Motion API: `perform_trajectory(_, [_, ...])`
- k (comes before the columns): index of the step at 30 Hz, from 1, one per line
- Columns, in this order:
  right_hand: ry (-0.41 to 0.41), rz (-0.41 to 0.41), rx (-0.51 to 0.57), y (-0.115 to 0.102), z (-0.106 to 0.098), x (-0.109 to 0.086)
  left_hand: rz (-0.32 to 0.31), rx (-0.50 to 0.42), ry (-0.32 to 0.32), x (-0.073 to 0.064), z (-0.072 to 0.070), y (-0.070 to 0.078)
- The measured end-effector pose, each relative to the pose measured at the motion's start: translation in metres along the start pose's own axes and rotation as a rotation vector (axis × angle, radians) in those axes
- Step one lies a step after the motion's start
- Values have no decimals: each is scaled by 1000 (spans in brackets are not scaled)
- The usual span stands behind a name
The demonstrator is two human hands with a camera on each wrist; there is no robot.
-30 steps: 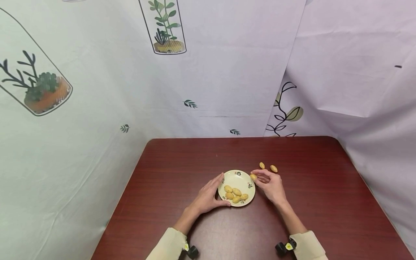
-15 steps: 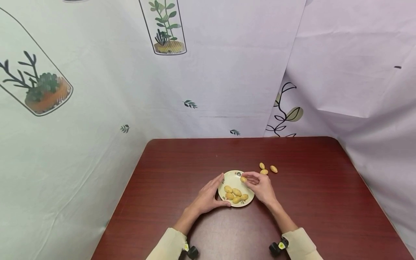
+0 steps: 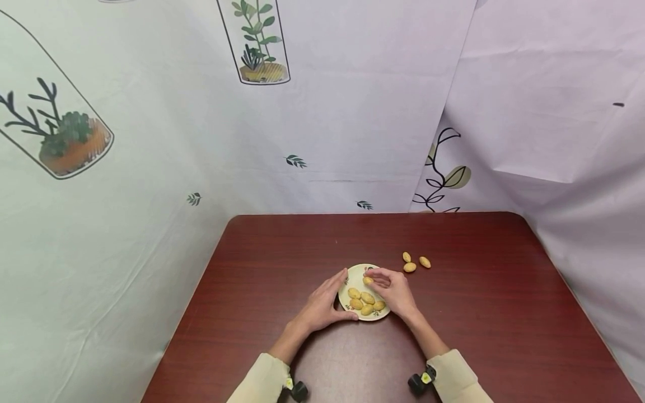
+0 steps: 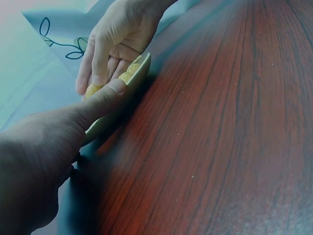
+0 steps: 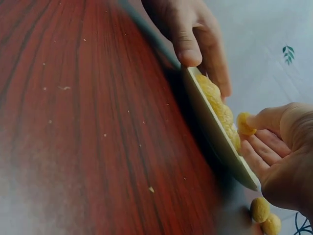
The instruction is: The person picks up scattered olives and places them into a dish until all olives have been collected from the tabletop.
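Observation:
A small cream plate (image 3: 353,280) with a printed pattern holds several small yellow oval pieces (image 3: 367,298), rough and lumpy like little nuts or fruits, gathered at its near side. My left hand (image 3: 321,302) holds the plate by its left side, thumb at the near rim and fingers along the far left edge. Over the plate's right half, my right hand (image 3: 395,291) pinches one yellow oval piece (image 5: 245,124) between thumb and fingers, just above the plate. In the left wrist view the left thumb (image 4: 105,100) lies over the rim.
Three more yellow oval pieces, one of them the nearest piece (image 3: 410,267), lie on the table right of the plate's far side. The dark red wooden table (image 3: 282,240) meets a pale printed cloth (image 3: 322,123) behind it. Black wrist cameras (image 3: 417,384) sit on both wrists.
My right hand has moved left from the plate's right edge to over the plate, carrying the pinched yellow oval piece. The left hand and plate stay in place.

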State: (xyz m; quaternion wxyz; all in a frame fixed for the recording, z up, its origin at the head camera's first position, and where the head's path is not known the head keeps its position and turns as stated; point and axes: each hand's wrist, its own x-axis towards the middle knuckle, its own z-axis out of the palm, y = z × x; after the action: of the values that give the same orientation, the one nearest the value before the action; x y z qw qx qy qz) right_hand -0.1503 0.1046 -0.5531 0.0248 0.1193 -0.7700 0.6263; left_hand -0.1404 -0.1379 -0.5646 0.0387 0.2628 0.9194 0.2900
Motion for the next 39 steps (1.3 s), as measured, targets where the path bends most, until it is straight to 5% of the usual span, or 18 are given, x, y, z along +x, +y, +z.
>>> perform_trajectory(39, [-200, 14, -42, 4, 6, 10, 3, -9, 9, -1, -2, 3])
